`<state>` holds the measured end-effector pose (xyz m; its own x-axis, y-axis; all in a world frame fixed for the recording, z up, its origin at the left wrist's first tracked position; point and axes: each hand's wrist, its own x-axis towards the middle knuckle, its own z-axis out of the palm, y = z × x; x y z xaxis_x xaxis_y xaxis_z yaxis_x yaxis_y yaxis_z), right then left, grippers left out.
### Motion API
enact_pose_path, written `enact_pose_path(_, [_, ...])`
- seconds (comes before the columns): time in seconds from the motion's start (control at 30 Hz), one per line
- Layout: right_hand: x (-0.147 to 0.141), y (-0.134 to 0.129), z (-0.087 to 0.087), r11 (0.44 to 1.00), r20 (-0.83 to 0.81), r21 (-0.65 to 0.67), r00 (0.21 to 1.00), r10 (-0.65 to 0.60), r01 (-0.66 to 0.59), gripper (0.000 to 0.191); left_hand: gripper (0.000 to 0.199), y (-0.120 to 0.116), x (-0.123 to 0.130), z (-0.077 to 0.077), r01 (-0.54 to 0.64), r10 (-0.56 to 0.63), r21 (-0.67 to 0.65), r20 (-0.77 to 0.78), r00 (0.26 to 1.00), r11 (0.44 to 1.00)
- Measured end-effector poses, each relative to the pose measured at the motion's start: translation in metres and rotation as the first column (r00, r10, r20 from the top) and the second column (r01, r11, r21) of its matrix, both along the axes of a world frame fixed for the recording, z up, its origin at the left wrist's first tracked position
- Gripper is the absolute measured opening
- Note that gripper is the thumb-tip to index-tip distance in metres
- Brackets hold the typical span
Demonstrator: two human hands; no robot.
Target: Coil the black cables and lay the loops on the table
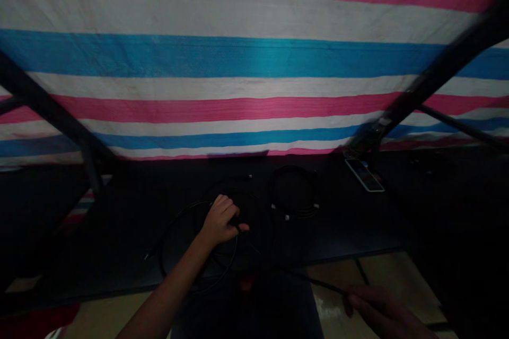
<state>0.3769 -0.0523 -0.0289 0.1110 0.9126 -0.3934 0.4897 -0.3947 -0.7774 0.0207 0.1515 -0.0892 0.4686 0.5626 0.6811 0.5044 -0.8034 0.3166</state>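
The left hand (pixel 222 222) curls its fingers around looped cable (pixel 235 252) over the counter (pixel 342 230); the right hand's (pixel 374 304) fingers pinch a black length (pixel 324 284) past the near edge. The step seems to be managing cable, calling for steady left grip.

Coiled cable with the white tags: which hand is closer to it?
Left. The left hand is over the table, left of the coiled cable. The right hand is farther off, past the table's near edge, toward the picture's lower right.
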Motion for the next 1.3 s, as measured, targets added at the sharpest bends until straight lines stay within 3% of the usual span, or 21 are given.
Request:
enact_pose_path(0.27, [0.009,0.007,-0.075,0.998,0.068,-0.025,0.996,0.051,-0.049,0.062,0.050,0.001,-0.002,0.000,0.038,-0.025,0.070,-0.170,0.985,0.997])
enact_pose_path(0.53, [-0.005,0.006,-0.138,0.990,0.167,-0.050,0.977,0.135,-0.128,0.049,0.048,-0.003,-0.010,-0.003,0.115,-0.109,0.007,-0.285,0.952,0.993])
enact_pose_path(0.7, [-0.009,0.003,-0.170,0.998,0.112,-0.048,0.993,0.047,-0.042,0.063,0.049,-0.004,-0.011,0.001,0.139,-0.130,0.006,-0.302,0.944,0.990])
enact_pose_path(0.9, [-0.012,0.002,-0.187,0.999,0.120,-0.032,0.993,0.018,-0.014,0.071,0.052,-0.009,-0.012,0.006,0.162,-0.162,-0.025,-0.324,0.932,0.986])
enact_pose_path(1.13, [-0.024,0.018,-0.196,0.997,0.213,-0.067,0.976,0.046,-0.032,0.056,0.046,-0.016,-0.009,0.009,0.164,-0.220,-0.201,-0.300,0.928,0.966])
enact_pose_path(1.3, [-0.027,0.023,-0.199,0.994,0.249,-0.097,0.965,0.077,-0.054,0.057,0.042,-0.020,-0.008,0.013,0.160,-0.235,-0.262,-0.284,0.930,0.952])
